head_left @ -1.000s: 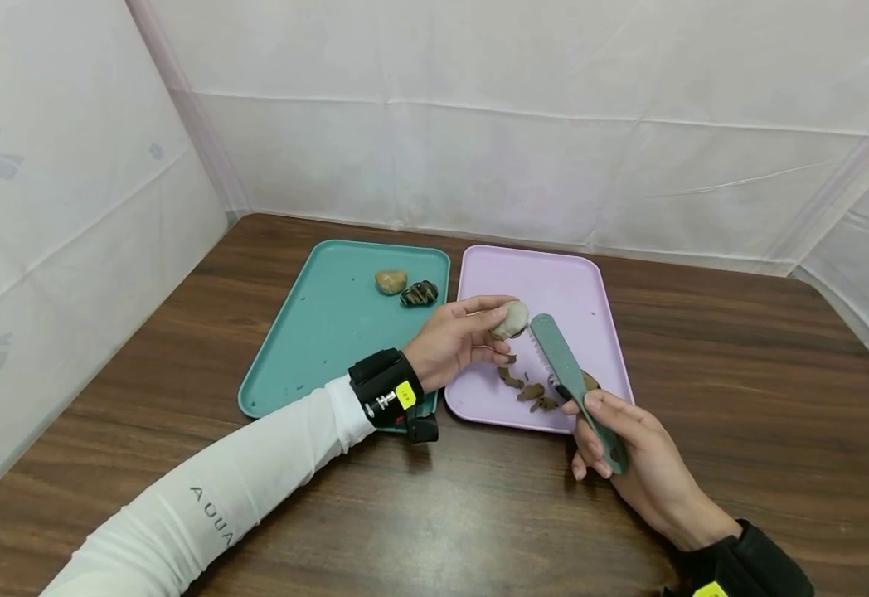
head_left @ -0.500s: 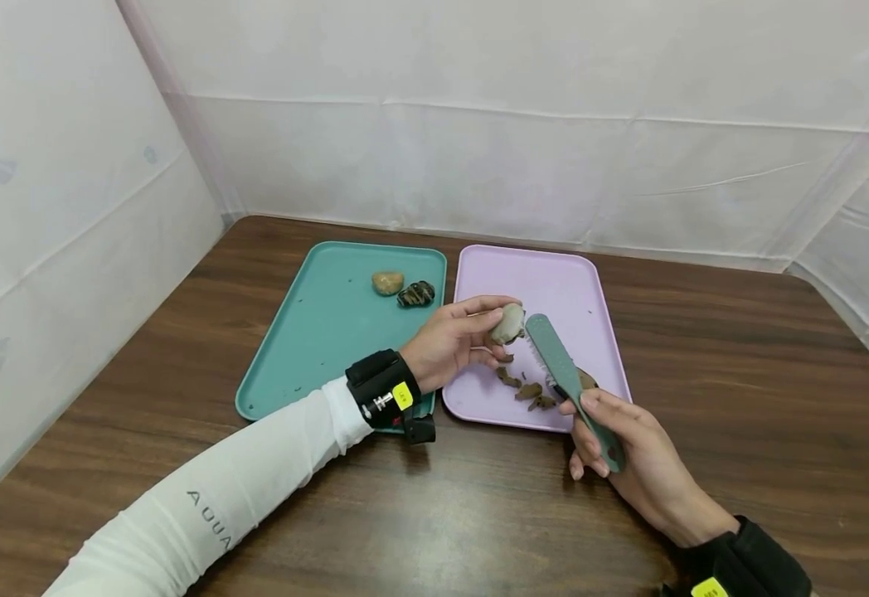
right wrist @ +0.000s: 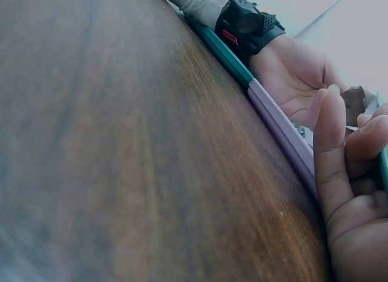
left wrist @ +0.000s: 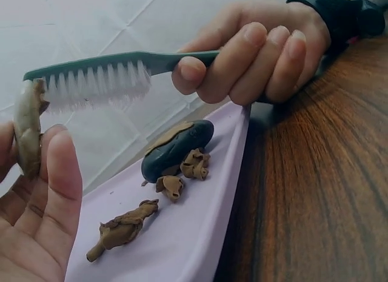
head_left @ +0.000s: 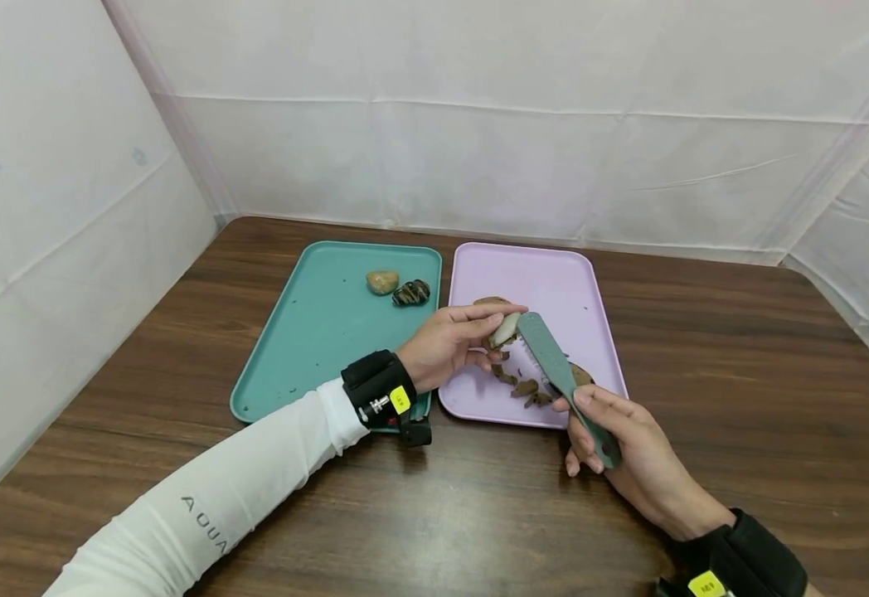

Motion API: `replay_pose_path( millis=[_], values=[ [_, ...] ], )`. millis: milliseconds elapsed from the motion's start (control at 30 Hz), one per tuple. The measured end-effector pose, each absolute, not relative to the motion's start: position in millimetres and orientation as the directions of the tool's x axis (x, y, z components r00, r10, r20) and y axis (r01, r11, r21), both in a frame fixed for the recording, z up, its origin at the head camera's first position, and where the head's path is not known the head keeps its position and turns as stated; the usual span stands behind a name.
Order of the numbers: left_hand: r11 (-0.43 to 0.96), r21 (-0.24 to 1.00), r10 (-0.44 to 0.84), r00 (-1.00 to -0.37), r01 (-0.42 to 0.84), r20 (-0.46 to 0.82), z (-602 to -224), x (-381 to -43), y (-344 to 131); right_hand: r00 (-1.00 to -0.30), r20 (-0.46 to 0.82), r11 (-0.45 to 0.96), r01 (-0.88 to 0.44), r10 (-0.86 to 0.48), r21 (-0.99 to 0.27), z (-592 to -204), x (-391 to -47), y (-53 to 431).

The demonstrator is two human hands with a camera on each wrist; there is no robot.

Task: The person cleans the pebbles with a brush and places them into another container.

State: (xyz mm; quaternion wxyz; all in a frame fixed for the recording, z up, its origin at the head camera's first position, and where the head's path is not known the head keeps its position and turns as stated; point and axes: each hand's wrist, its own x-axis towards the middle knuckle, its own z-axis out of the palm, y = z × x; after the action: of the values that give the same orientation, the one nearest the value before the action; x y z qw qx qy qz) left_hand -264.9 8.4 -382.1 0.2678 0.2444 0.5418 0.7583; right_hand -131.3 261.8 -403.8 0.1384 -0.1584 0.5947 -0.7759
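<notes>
Over the purple tray [head_left: 539, 274], my left hand [head_left: 445, 344] pinches a pale grey stone [head_left: 505, 330] between thumb and fingers. Brown clay-like residue clings to the stone's edge, plain in the left wrist view on the stone [left wrist: 29, 127]. My right hand [head_left: 621, 439] grips a green brush [head_left: 554, 356] by its handle. In the left wrist view the white bristles of the brush [left wrist: 97, 85] point down, and its head end is right at the stone's top edge. Beneath, on the tray, lie brown clay-like scraps [left wrist: 124, 227] and a dark stone [left wrist: 176, 150] partly coated in brown.
The teal tray [head_left: 330, 332] stands left of the purple one, bearing a tan stone [head_left: 382, 282], a dark striped stone [head_left: 411, 292] and small specks. Both trays lie on a wooden table [head_left: 740, 373]. White sheeting [head_left: 405, 149] rises behind and at the sides.
My left hand has turned the pale stone so it shows narrower, edge-on. The brush head has come closer and now overlaps the stone in the head view. The whole view has shifted slightly.
</notes>
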Motion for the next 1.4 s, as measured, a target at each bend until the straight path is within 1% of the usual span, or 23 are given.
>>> replay_pose_path(
  millis=[100,200,333,500,633,800,967,1133,1267,1400],
  values=[
    [-0.253,0.955,0.673,-0.737,-0.152,0.061,-382.3,-264.7,8.4,-0.914,0.069,-0.249,0.036,-0.399,-0.968,-404.5,-130.7,262.2],
    [-0.258,0.955,0.680,-0.730,-0.148,0.071,-383.2,-264.7,7.0,-0.915,0.069,-0.249,0.036,-0.397,-0.968,-405.3,-130.7,262.7],
    [-0.266,0.952,0.682,-0.728,-0.149,0.076,-382.9,-263.4,5.8,-0.908,0.099,-0.270,0.016,-0.407,-0.963,-405.6,-131.4,263.8],
    [-0.256,0.948,0.683,-0.730,-0.187,0.041,-381.6,-262.6,6.7,-0.904,0.123,-0.297,0.005,-0.410,-0.955,-405.4,-131.8,264.4],
    [-0.262,0.941,0.699,-0.714,-0.212,0.033,-381.4,-263.0,7.2,-0.908,0.103,-0.273,0.013,-0.405,-0.962,-404.5,-132.6,263.3],
    [-0.299,0.925,0.717,-0.695,-0.236,0.054,-382.3,-263.1,7.0,-0.911,0.071,-0.251,0.036,-0.406,-0.967,-403.6,-132.4,262.3],
    [-0.306,0.925,0.724,-0.686,-0.224,0.073,-382.1,-263.1,7.6,-0.915,0.088,-0.281,0.029,-0.393,-0.959,-402.6,-131.3,262.2],
    [-0.294,0.930,0.734,-0.676,-0.221,0.071,-381.5,-263.3,6.9,-0.912,0.074,-0.256,0.035,-0.403,-0.966,-402.0,-132.0,261.1],
    [-0.332,0.907,0.719,-0.692,-0.257,0.067,-382.0,-262.7,6.3,-0.911,0.059,-0.254,0.052,-0.409,-0.966,-402.0,-132.3,260.8],
    [-0.343,0.898,0.710,-0.702,-0.275,0.056,-381.9,-262.7,7.6,-0.914,0.073,-0.278,0.044,-0.399,-0.960,-402.1,-131.3,261.6]
  ],
)
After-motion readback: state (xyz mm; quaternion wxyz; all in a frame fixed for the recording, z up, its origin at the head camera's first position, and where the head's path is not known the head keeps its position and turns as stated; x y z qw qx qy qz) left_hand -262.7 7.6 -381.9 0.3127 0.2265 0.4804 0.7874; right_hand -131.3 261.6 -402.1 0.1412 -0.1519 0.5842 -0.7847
